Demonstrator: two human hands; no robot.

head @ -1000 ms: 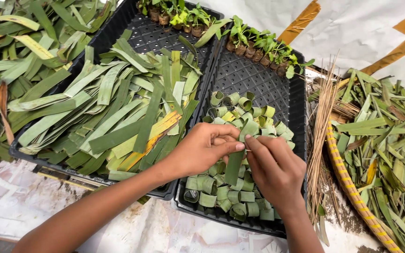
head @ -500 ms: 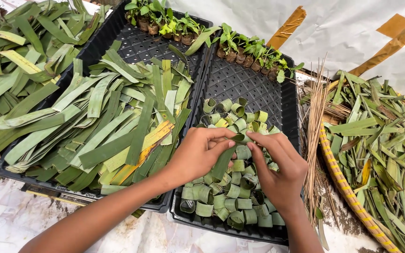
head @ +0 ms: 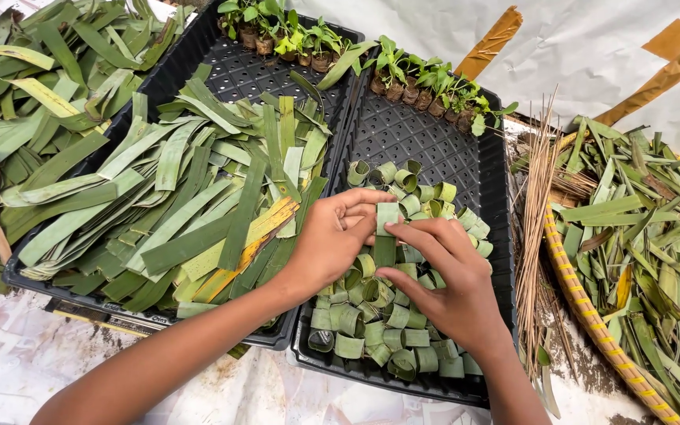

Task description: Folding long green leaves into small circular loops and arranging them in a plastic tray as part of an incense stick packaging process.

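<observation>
I hold a green leaf strip [head: 387,236] between my two hands over the right-hand black tray [head: 491,169]. My left hand [head: 332,244] curls around the strip from the left, thumb and fingers pinched on its upper part, so that grip is narrow and closed on the leaf. My right hand [head: 450,287] meets it from the right, fingertips pressing the top end of the same strip where it bends over; that grip is closed on the leaf too. I judge the two pinches sit so close together because the strip is springy and would unroll if either let go.

Directly under both grips lie the rolled leaf rings [head: 371,338], packed side by side along the near end of the tray and reaching up past my knuckles. They stand touching one another, which seems to keep each coil from opening. Beyond my fingertips the tray floor is bare, and at its far rim stands a row of small seedlings [head: 426,83].

To the left of my left grip, a second black tray [head: 222,63] holds a loose heap of flat cut leaf strips [head: 175,197], within easy reach of that hand. Further left lies a pile of uncut leaves [head: 17,102]. To the right of my right grip a bundle of thin dry sticks [head: 537,212] rests beside the tray, and past it a woven basket [head: 584,307] is full of more leaves.
</observation>
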